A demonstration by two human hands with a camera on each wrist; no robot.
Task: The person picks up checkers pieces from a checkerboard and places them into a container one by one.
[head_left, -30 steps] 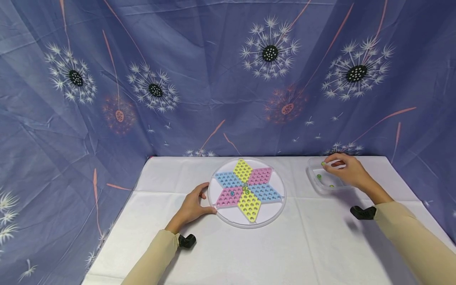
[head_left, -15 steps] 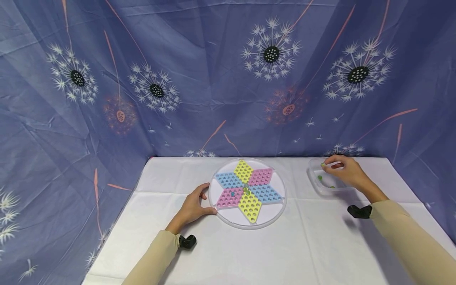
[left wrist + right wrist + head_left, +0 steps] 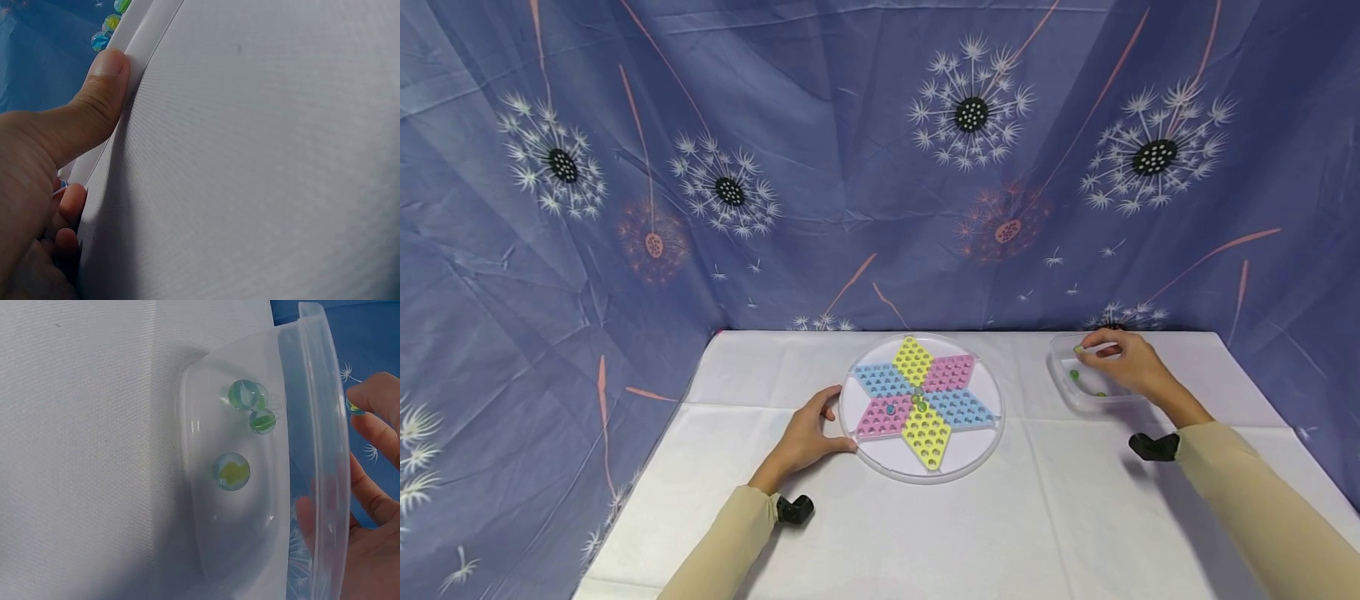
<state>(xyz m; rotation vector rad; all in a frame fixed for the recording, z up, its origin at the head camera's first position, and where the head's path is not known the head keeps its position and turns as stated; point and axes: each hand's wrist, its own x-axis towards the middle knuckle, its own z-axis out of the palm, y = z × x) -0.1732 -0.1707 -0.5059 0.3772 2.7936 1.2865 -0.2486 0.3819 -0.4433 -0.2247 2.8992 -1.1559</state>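
Observation:
My left hand (image 3: 805, 433) holds the near left rim of a round Chinese checkers board (image 3: 872, 457), its thumb on the rim in the left wrist view. The board bears a star of yellow, pink and blue points. Several marbles sit near the star's centre, and a blue marble (image 3: 891, 409) rests in the left pink point. My right hand (image 3: 1131, 367) pinches a green-yellow marble (image 3: 355, 407) between thumb and fingertips, over a clear plastic container (image 3: 1063, 392). Inside that container, in the right wrist view, lie several glass marbles, among them one with a yellow swirl (image 3: 232, 471).
A white cloth (image 3: 985, 533) covers the table under both board and container. Blue dandelion-print fabric (image 3: 850, 167) hangs behind the table and along its sides. Black wrist devices (image 3: 795, 509) show at both sleeves.
My right hand shifts only slightly, still pinching the marble over the container. The left hand and the board hold their places.

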